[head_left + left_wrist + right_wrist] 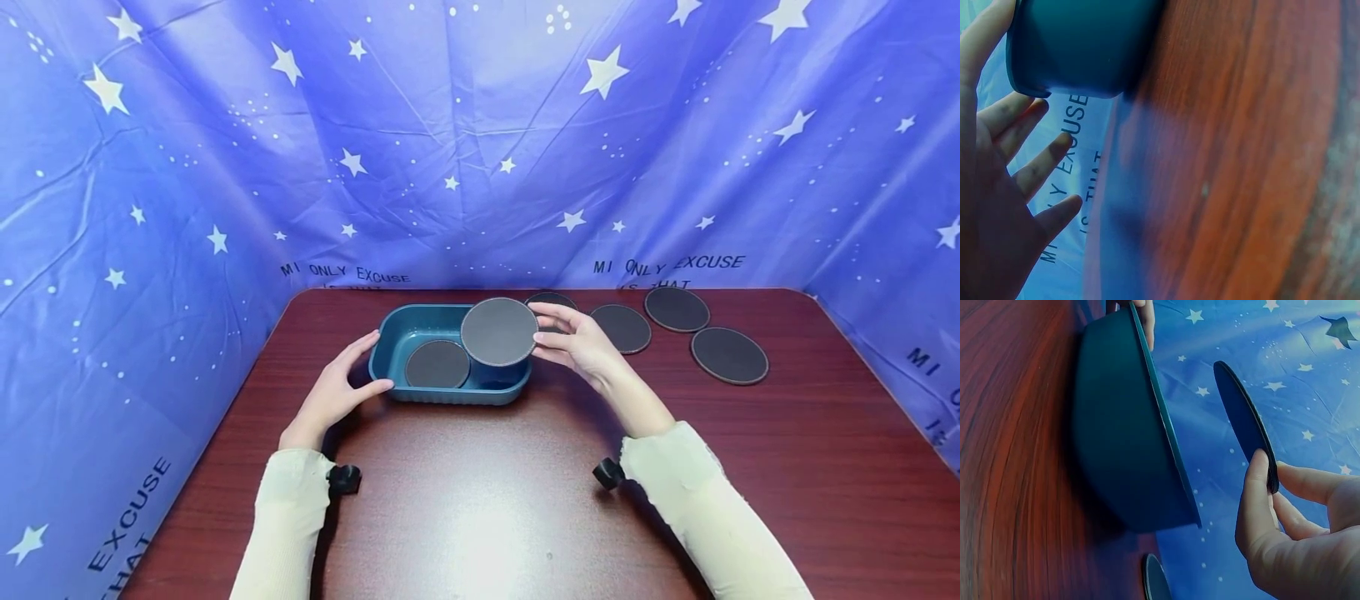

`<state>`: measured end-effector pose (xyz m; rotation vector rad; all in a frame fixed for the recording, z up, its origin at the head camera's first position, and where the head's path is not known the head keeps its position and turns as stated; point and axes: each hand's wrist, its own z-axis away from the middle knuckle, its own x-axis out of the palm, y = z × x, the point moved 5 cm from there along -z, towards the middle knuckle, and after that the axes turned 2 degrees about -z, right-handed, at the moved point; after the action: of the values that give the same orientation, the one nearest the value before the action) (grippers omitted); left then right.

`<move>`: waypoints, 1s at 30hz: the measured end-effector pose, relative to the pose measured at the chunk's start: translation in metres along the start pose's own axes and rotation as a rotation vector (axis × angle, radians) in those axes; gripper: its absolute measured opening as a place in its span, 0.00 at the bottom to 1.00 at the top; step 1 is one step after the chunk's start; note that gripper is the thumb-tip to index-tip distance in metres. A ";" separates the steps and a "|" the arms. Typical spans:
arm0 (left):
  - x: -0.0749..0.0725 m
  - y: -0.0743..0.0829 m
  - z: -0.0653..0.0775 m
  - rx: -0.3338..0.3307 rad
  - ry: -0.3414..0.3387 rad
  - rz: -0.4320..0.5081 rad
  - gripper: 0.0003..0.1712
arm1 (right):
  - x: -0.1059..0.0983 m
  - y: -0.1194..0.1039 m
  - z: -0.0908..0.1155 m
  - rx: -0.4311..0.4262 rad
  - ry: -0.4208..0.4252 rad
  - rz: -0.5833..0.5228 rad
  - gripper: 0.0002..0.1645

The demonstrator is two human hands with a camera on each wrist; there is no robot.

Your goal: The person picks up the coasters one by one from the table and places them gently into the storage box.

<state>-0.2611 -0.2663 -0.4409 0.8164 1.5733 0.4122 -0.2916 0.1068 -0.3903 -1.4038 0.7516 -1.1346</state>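
Note:
A teal oblong basin (450,397) stands on the table, with one round dark coaster (437,364) lying inside it. My left hand (335,390) touches the basin's left end, thumb at the near rim and fingertips at the left rim. In the left wrist view, that hand's fingers (1041,169) are spread and mostly straight beside the basin (1079,50). My right hand (581,342) pinches the edge of another dark coaster (500,332) between thumb and fingers. This coaster is tilted above the basin's right part; the right wrist view shows it (1244,419) apart from the rim.
Several more coasters lie on the reddish-brown table (495,500) at the back right, including one (729,356) outermost and one (677,309) near the back edge. Another (551,300) is partly hidden behind the right hand. A blue starry curtain (465,150) hangs round the table.

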 end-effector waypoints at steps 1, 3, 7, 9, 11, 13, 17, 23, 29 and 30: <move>0.000 0.000 0.000 0.003 -0.001 0.003 0.48 | 0.002 0.001 -0.001 -0.001 -0.003 -0.002 0.36; 0.000 0.000 -0.001 0.003 -0.004 0.008 0.48 | 0.007 0.002 -0.004 0.000 -0.006 -0.007 0.36; 0.001 0.002 -0.001 0.001 -0.010 0.013 0.48 | 0.016 0.004 -0.009 0.002 -0.012 -0.015 0.36; 0.001 0.002 -0.001 0.000 -0.010 0.013 0.48 | 0.021 0.004 -0.012 0.009 -0.013 -0.021 0.36; 0.001 0.002 -0.002 0.000 -0.008 0.014 0.48 | 0.027 0.005 -0.016 0.017 -0.014 -0.026 0.36; 0.001 0.002 -0.002 0.000 -0.006 0.013 0.48 | 0.034 0.005 -0.019 0.022 -0.015 -0.030 0.36; 0.001 0.000 -0.002 -0.003 0.000 0.010 0.47 | 0.047 0.007 -0.027 0.023 -0.026 -0.034 0.36; 0.001 -0.001 0.000 -0.002 0.003 0.015 0.48 | 0.065 0.014 -0.039 0.044 -0.035 -0.034 0.36; 0.001 -0.001 -0.001 0.006 -0.003 0.014 0.47 | 0.078 0.021 -0.048 0.077 -0.025 -0.014 0.35; 0.001 -0.001 -0.001 0.008 -0.001 0.013 0.47 | 0.080 0.022 -0.049 0.085 -0.022 -0.006 0.35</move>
<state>-0.2621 -0.2664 -0.4420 0.8327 1.5700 0.4147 -0.3073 0.0115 -0.3986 -1.3461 0.6765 -1.1410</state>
